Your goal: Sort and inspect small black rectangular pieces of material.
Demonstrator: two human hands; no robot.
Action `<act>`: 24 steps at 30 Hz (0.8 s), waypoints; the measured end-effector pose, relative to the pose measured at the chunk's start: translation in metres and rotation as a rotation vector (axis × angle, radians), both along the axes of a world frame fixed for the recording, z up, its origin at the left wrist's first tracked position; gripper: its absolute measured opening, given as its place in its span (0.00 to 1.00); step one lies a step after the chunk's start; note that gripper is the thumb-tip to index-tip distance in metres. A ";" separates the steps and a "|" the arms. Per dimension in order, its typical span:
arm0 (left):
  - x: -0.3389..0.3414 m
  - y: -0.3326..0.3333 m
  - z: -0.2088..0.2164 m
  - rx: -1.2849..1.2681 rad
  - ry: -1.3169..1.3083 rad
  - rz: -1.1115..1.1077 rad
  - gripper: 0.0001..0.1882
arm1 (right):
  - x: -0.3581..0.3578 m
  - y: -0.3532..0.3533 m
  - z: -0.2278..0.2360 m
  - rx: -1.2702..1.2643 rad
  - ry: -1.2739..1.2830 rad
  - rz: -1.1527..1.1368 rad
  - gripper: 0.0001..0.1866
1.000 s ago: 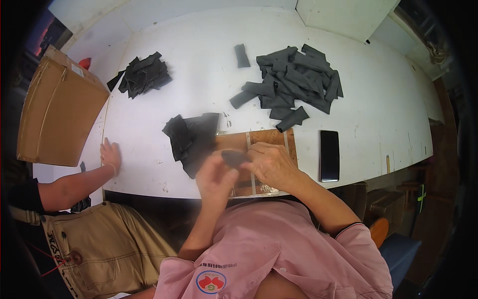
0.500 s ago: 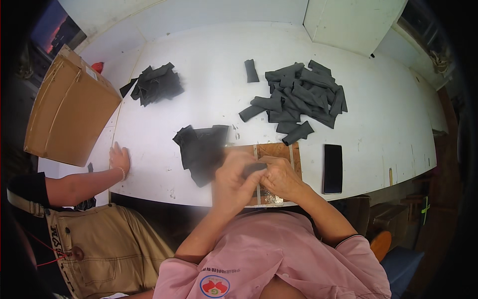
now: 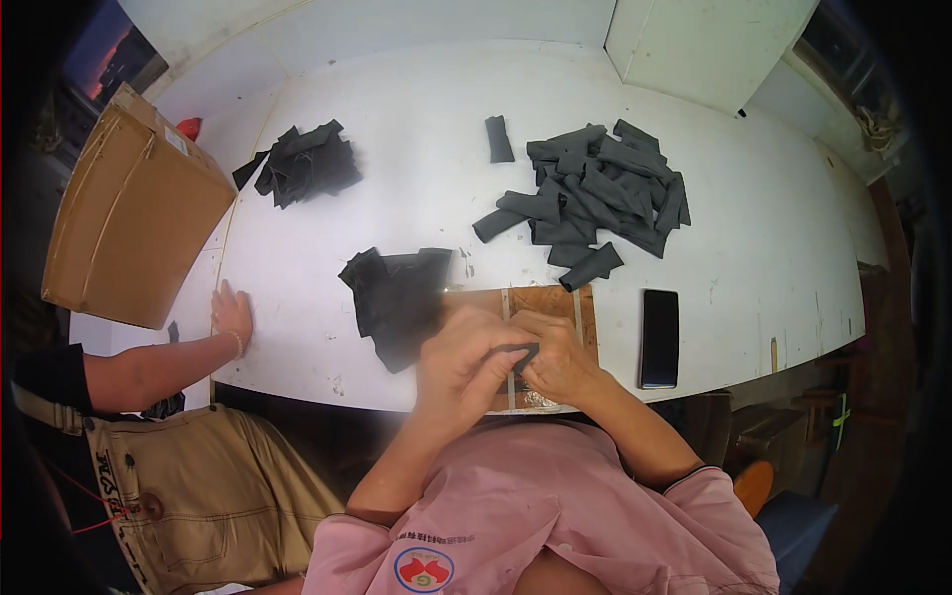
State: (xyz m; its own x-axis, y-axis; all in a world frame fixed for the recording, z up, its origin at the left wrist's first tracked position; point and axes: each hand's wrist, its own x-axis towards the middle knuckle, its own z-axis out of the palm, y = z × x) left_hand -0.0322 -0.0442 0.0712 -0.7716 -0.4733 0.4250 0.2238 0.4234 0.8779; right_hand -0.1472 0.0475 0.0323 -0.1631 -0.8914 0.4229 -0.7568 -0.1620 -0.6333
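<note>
My left hand [image 3: 464,359] and my right hand [image 3: 557,355] meet over a brown board [image 3: 587,309] at the table's near edge. Both are closed on one small dark fabric piece [image 3: 526,355], pinched between thumbs and fingers; most of it is hidden. Just left of my left hand lies a stack of flat black fabric pieces [image 3: 389,297]. Farther off to the right is a heap of dark grey fabric tubes [image 3: 600,188]. A single grey tube [image 3: 499,139] lies apart, left of that heap.
A black phone [image 3: 659,339] lies right of the board. At the far left are another black fabric pile [image 3: 309,167] and a cardboard box [image 3: 139,213]. A co-worker's hand [image 3: 231,315] rests on the white table [image 3: 416,129]. A white cabinet [image 3: 699,50] stands at the back right.
My hands have shifted slightly on the fabric piece; its end now points more toward my right hand, with my right fingers bent over it. The piles are unchanged.
</note>
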 end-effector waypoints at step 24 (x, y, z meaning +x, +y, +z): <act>0.016 -0.008 -0.024 0.568 0.247 0.144 0.08 | 0.000 -0.005 -0.001 0.198 0.074 0.008 0.16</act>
